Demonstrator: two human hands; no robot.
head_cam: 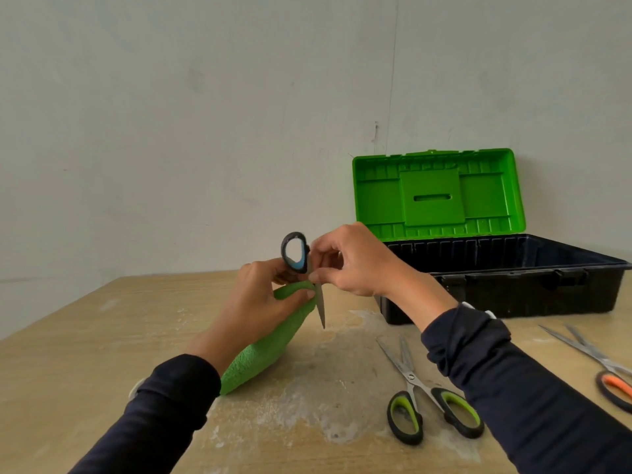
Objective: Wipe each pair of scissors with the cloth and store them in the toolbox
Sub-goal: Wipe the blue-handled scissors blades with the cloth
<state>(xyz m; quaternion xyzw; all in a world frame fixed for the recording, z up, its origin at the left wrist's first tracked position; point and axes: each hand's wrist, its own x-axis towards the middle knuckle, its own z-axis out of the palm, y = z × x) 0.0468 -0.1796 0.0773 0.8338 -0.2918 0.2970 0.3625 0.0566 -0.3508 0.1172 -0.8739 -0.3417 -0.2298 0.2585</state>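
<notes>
Green-handled scissors (432, 401) and orange pair (605, 371) lie near right. Left hand (263, 299) grips soft cloth (263, 354); right hand (349, 261) pinches blue-handled scissors (302, 265). Rigid, sharp: hold by handles. Toolbox (513, 278) open far right.

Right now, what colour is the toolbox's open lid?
Bright green, above a black base; the toolbox lid shows clearly in the head view.
</notes>
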